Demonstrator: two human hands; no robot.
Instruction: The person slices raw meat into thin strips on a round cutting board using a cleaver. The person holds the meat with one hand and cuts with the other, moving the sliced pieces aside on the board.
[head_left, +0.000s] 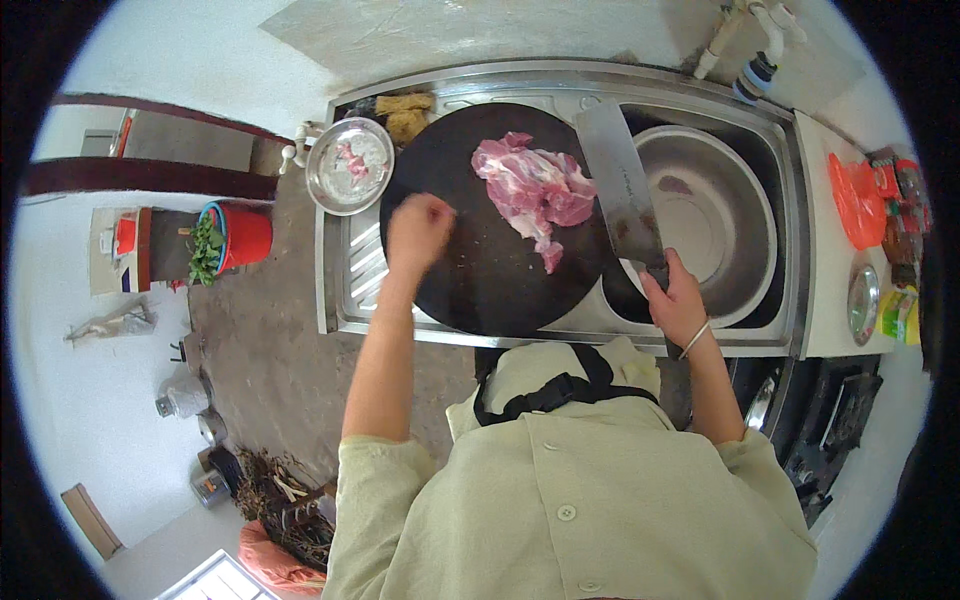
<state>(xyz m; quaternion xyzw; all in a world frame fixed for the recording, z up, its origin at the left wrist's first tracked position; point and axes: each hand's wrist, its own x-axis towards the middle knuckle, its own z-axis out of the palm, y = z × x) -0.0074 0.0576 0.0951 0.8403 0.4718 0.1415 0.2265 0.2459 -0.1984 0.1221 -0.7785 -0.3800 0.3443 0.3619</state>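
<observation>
A large piece of raw meat lies on a round dark chopping board set across the steel sink unit. My right hand grips the dark handle of a broad cleaver, whose blade points away from me over the board's right edge and the sink. My left hand, blurred, is over the board's left side with its fingers curled; whether something small is between them cannot be made out. Beyond it, a round metal plate with small meat scraps stands at the unit's far left corner.
A steel basin sits in the sink right of the board. Yellow-brown sponges lie behind the board. On the right counter are a red plastic bag and a small metal dish. A red bucket stands off to the left.
</observation>
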